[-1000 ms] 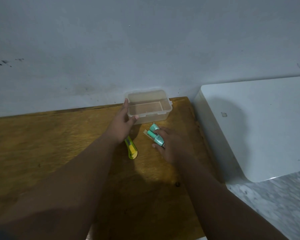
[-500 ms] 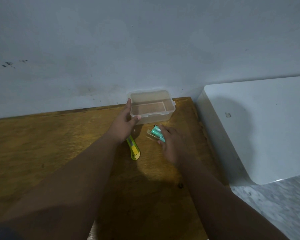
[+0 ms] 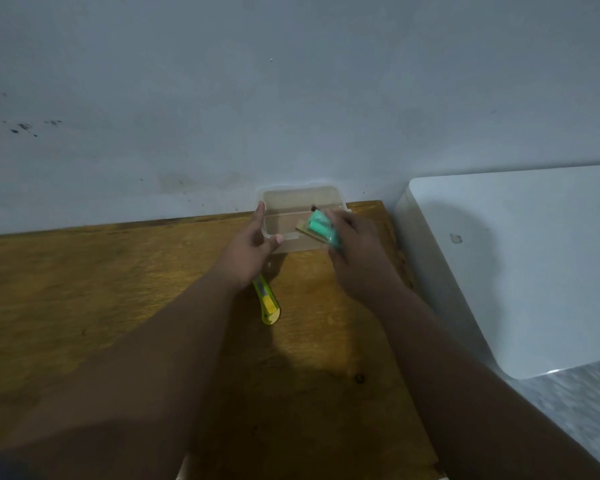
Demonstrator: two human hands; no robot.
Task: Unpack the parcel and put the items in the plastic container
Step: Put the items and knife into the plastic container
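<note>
A clear plastic container (image 3: 300,196) stands open against the wall at the far edge of the wooden table (image 3: 84,289). My left hand (image 3: 248,249) grips its front left corner, thumb on the front rim and fingers along the left side. My right hand (image 3: 352,252) holds a small pack of teal-green items on a tan backing card (image 3: 321,229), lifted over the container's front right rim. Part of the pack is hidden by my fingers.
A yellow-green utility knife (image 3: 268,303) lies on the table just below my left wrist. A large white box-shaped object (image 3: 520,258) stands right of the table. Marble-patterned floor (image 3: 575,403) shows at the lower right.
My right hand picked the teal pack up off the table and carried it up and over the container's front right edge. My left hand kept its hold on the container.
</note>
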